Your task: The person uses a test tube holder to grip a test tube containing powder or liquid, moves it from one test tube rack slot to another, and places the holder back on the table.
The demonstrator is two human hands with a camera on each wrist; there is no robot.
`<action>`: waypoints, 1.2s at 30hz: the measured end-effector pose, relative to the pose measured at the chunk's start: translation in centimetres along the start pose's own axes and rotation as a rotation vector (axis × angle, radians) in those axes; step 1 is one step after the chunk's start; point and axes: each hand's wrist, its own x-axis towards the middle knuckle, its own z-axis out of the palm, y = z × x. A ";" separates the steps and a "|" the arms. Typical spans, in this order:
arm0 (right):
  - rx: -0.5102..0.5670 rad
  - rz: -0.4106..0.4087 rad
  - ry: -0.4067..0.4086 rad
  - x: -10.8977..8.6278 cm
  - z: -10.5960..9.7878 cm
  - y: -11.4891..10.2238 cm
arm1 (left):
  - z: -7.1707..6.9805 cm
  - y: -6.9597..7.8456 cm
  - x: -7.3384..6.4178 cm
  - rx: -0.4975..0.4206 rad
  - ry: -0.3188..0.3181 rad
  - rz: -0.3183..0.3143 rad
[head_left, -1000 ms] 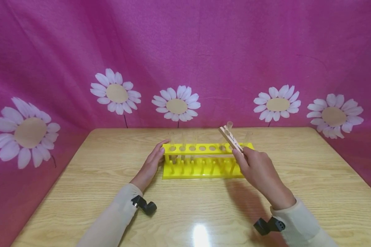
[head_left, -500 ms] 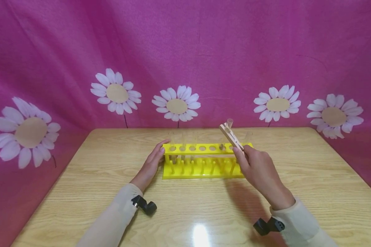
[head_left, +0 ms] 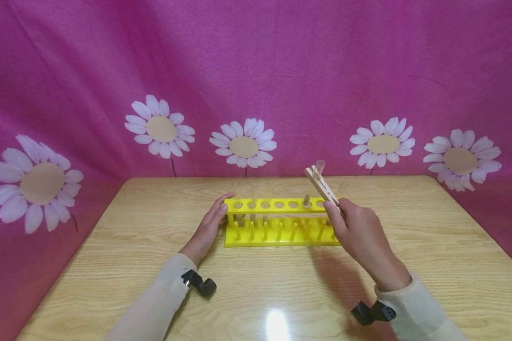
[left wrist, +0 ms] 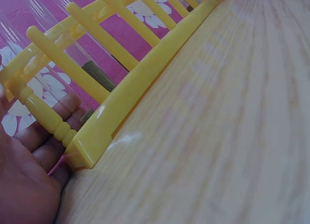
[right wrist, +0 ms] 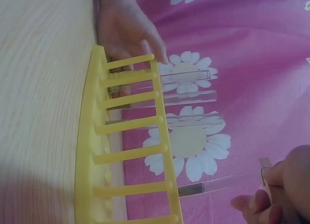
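Observation:
A yellow test tube rack (head_left: pixel 277 240) stands on the table. My left hand (head_left: pixel 205 227) grips its left end, thumb in front; in the left wrist view, fingers (left wrist: pixel 44 154) curl behind the end post. With my right hand (head_left: pixel 362 237) I hold a wooden test tube clamp (head_left: pixel 323 186) over the rack's right part. The clamp grips a clear test tube (head_left: pixel 320 167) near its mouth. The tube leans, its dark-filled bottom right at a hole in the top plate; the right wrist view shows that dark filling (right wrist: pixel 192 189) above the plate.
Three clear test tubes (right wrist: pixel 186 97) with dark material at the bottom stand in the rack's left holes. Another tube (head_left: pixel 343 188) stands at its right end, partly behind the clamp and hand. A pink curtain (head_left: pixel 307 85) with daisies hangs behind the wooden table (head_left: pixel 247 284).
My right hand has lifted the clamp and test tube slightly up and to the right, so the dark bottom now shows above the hole. The left hand and rack have not moved.

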 end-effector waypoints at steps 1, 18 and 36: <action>0.001 0.001 0.002 0.0 0.0 0.0 | 0.0 0.0 0.0 0.002 0.001 -0.002; 0.037 -0.024 0.023 -0.3 -0.2 -0.6 | -0.1 -0.2 0.1 0.005 -0.005 -0.004; 0.043 -0.027 -0.017 -0.4 0.7 -0.9 | 0.0 -0.1 0.2 -0.007 -0.006 0.025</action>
